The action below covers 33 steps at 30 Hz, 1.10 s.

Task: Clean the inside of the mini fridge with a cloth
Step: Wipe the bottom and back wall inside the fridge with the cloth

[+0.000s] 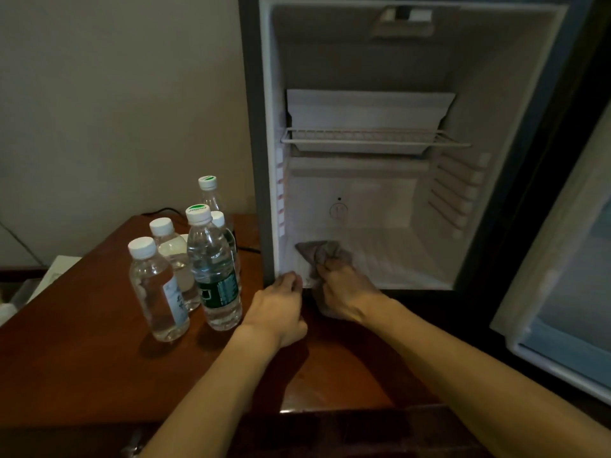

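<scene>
Grey-brown and crumpled, the cloth [319, 254] lies on the white floor of the mini fridge [429, 259], at its front left corner. Our right hand [347, 289] grips it with curled fingers, and a part of the cloth hangs down under this hand, over the front edge. Our left hand [281, 305] rests just beside it on the lower left edge of the fridge opening; its fingers are bent over the edge and hold nothing that we can see.

We judge that the wiping of the floor is the step in hand, and that it is at an early point, because the cloth is only in one corner. The next move calls for pushing the cloth along the floor to the right and to the back, and then over the walls and the wire shelf [373, 137] above.

The inside holds no goods. The door [562, 292] stands open at the right. Several water bottles [215, 269] stand together on the wooden table [82, 358], left of the fridge and near our left hand.
</scene>
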### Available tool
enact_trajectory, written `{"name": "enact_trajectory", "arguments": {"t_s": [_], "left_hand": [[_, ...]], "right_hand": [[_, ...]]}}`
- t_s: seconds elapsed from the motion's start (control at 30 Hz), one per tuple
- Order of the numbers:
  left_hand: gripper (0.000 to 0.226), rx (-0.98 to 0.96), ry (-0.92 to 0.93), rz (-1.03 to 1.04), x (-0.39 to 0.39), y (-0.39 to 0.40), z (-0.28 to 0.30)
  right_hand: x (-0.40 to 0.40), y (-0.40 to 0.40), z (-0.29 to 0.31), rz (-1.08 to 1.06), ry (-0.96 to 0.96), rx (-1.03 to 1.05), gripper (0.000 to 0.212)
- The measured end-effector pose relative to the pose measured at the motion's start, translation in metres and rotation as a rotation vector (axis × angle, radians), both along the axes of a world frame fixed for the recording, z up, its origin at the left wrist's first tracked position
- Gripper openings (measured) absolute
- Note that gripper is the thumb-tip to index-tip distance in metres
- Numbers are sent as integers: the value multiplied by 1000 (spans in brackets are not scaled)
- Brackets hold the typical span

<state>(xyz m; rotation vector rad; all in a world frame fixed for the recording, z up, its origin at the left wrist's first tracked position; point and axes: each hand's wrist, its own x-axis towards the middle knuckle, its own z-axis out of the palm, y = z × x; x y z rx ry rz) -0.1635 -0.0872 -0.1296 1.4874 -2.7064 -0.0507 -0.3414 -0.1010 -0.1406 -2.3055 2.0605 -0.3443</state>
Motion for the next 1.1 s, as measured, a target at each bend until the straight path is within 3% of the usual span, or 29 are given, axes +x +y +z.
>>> {"name": "enact_trajectory", "arguments": {"t_s": [0.17,0.27,0.47,0.83,0.97,1.1], "left_hand": [[81,7,-2,10,-1,1,-1],[80,-15,-18,-8,0,-1,-2],[83,-51,11,-53,7,-10,-9],[84,-76,54,-84,8,-16,-18],[83,-70,29,-79,7,-14,-15],[82,-47,18,-55,5,-6,-9]], "right_hand": [[10,13,1,44,83,0,53],[9,-8,4,46,8,0,59],[1,-73,3,20,-62,-94,37],[-9,-119,5,-51,-7,-38,35],[-9,-80,1,80,-82,-153,62],[4,-31,7,72,-68,-63,72]]}}
